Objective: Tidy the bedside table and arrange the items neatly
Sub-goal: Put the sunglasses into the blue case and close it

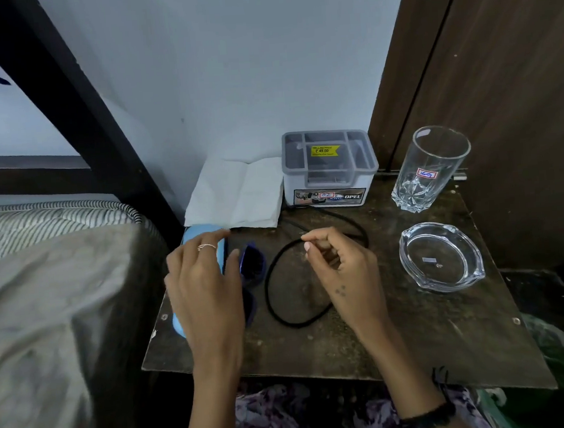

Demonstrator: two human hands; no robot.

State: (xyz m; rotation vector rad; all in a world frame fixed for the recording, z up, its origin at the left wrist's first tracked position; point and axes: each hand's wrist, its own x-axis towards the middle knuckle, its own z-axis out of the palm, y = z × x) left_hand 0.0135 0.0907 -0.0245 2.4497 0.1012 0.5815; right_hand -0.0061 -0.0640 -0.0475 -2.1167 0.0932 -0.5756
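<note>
1. Black cable (272, 282) loops on the bedside table (418, 338) under the right hand (342, 270); thumb and forefinger look pinched on its upper arc, though blur leaves contact uncertain.
2. Left hand (205, 287) lies with fingers extended on a light blue case (194, 237); the thumb touches dark blue sunglasses (252, 261) just right of it.
3. Beyond the left hand: a white napkin (235, 192).
4. Beyond the right hand: a grey organizer box (329, 169).
5. Right of the right hand: a clear ashtray (441, 257), with an upright drinking glass (429, 168) behind it.
</note>
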